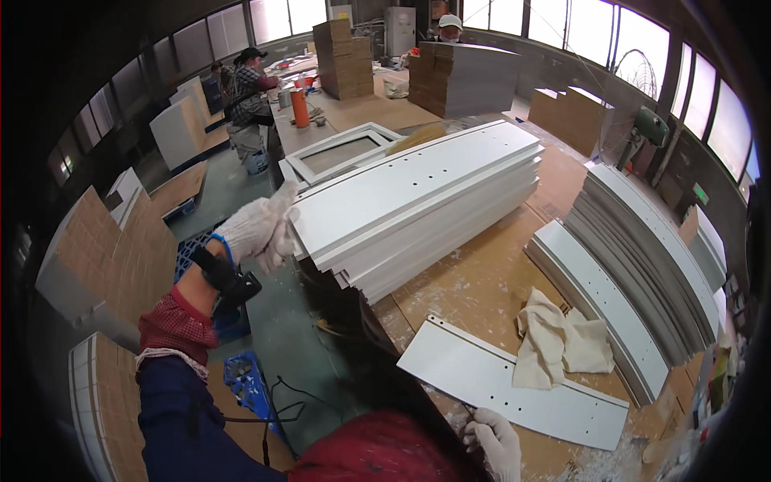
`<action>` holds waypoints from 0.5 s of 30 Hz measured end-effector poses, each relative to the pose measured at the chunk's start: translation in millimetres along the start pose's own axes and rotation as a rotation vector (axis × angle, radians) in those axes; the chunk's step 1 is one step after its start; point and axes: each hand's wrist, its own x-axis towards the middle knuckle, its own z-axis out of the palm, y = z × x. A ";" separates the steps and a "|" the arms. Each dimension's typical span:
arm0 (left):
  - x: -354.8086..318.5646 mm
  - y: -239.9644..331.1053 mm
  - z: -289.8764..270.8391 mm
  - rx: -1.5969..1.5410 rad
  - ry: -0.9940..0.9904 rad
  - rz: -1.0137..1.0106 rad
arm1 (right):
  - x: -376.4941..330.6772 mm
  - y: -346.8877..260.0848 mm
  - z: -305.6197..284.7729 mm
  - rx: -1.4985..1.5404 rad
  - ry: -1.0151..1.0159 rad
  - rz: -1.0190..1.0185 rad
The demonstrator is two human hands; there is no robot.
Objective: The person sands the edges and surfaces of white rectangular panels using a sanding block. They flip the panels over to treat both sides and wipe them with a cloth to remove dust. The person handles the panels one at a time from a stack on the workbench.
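Observation:
My left hand [269, 225], in a white knit glove, is at the left end of a stack of white panels [418, 181]. Its fingers are bent against the end of the top panel, and part of them is hidden from this side. Small dark holes dot that panel. Low in the view, my right hand [491, 442], gloved too, has its fingers curled round something thin and dark that I cannot make out. Just beyond it a single curved white panel [458, 361] lies flat, with a crumpled cream cloth [554, 337] over its far edge.
Curved white panels stand in stacks [642, 257] on the right of the cardboard-covered table [442, 289]. Behind the main stack lies a white frame [345, 149]. An orange cylinder [299, 108] and board piles [466, 76] stand farther back. Co-workers [249, 96] are beyond. Blue crates [245, 381] sit at left.

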 end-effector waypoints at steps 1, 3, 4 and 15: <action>-5.7 3.2 -7.1 0.025 0.054 -0.013 | -1.3 0.2 -0.9 0.007 0.011 0.017; -18.0 -2.4 -7.2 -0.090 0.146 0.026 | -1.7 5.5 -3.3 0.029 0.048 0.018; -23.2 -8.0 -3.6 -0.142 0.185 0.050 | -2.9 10.7 -6.9 0.050 0.072 0.003; -63.4 -95.5 198.2 -0.199 -0.523 0.044 | -17.6 14.6 -78.0 -0.186 0.664 -0.228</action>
